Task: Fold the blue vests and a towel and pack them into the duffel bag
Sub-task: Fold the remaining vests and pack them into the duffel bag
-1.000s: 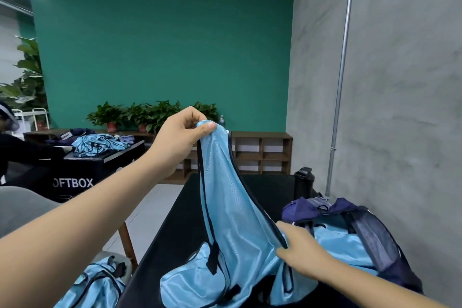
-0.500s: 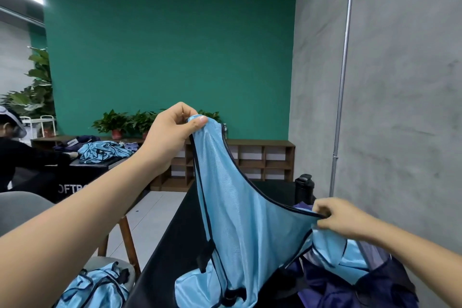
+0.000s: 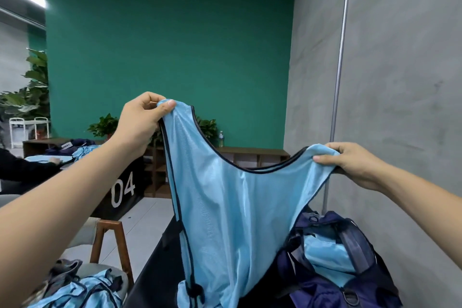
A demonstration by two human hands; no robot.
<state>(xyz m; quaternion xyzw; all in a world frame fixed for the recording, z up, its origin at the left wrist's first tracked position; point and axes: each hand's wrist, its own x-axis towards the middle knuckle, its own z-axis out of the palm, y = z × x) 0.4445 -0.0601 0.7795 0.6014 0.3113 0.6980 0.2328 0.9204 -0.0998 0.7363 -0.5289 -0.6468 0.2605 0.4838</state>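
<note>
**SPREADING THE VEST BEFORE THE FOLD**

Status
- Held aloft over the near part of the black table (image 3: 155,257): light-blue mesh vest with dark navy trim (image 3: 232,207), lower part hanging out of view at the near edge.
- Left grip (image 3: 140,125): clamped on the left shoulder strap, raised high.
- Right grip (image 3: 350,162): clamped on the right shoulder strap, lower and well apart from the left.
- Open on the table at near right, just beside the hanging vest: navy fabric duffel bag (image 3: 325,290), with light-blue cloth already inside.

Recommended procedure
1. Bring both straps level.
2. Draw apart gently until the neckline runs taut and the body hangs flat, without twist.
3. Check the dark side strap at the lower left edge for snags.
4. Lower hem first onto the bare table left of the bag. Avoid draping over the bag opening.
5. Fold strap to strap, then across, down to a size likely to fit the bag.

Caution
- Smooth-looking mesh, probably prone to sliding out of a fold.
- Press flat before releasing either grip.
</note>
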